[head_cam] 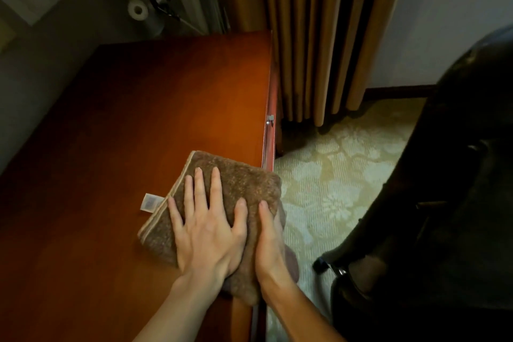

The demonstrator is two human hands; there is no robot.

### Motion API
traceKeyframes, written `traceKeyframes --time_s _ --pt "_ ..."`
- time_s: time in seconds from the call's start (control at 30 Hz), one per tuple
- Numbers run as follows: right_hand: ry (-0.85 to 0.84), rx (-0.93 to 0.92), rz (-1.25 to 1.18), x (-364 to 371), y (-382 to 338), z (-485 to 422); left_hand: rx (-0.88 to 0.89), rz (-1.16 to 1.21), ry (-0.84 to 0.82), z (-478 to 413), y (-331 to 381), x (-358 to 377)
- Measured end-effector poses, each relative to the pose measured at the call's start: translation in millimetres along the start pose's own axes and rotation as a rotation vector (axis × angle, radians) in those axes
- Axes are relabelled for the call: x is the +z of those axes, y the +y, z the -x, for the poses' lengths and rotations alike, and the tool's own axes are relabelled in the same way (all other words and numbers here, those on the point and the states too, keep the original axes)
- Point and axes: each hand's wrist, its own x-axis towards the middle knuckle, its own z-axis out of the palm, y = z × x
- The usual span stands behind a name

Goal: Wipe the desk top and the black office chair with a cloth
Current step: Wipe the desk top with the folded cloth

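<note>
- The cloth (238, 178), brown and folded, lies low and centre in the frame on the desk (138, 108), at its right edge. One side hangs over that edge, and its white tag (149, 202) points left.
- The left hand (206, 230) lies flat on the cloth, its fingers (215, 186) straight, spread and pressing down; it grips nothing.
- The right hand (270, 247) is just beside it at the desk edge. Its thumb (263, 211) rests on top of the cloth while the other fingers are hidden under the overhang, so it appears to hold that side in a pinch.
- The cloth's long axis runs from lower centre up toward the right edge, roughly in line with both forearms.
- Most of the bare desk stretches up and to the left of the hands, so the next stroke probably pushes that way, led by the left hand.
- The chair (458, 175) stands at the right of the frame, across a strip of carpet (333, 175), nearer the right hand and not touched.
</note>
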Motion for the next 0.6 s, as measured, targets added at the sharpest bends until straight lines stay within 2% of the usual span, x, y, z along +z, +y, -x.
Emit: traceKeyframes --time_s 0.03,0.07,0.1,0.23,0.6 --pt "-0.076 -0.024 -0.036 2.6 -10.4 -16.8 0.003 0.000 0.003 -7.4 0.7 2.1" --pt "-0.026 -0.037 0.041 19.1 -22.5 -26.7 0.015 0.002 0.007 -18.2 1.7 4.6" --pt "-0.071 -0.048 0.078 27.7 -27.8 -31.3 0.022 0.000 0.008 -24.0 2.6 5.8" --pt "-0.084 -0.062 0.074 27.2 -29.2 -64.5 0.046 0.008 0.018 -57.7 10.9 12.0" --pt "0.016 0.018 0.103 52.3 -64.9 -152.6 0.079 0.022 0.019 -151.2 42.6 23.1"
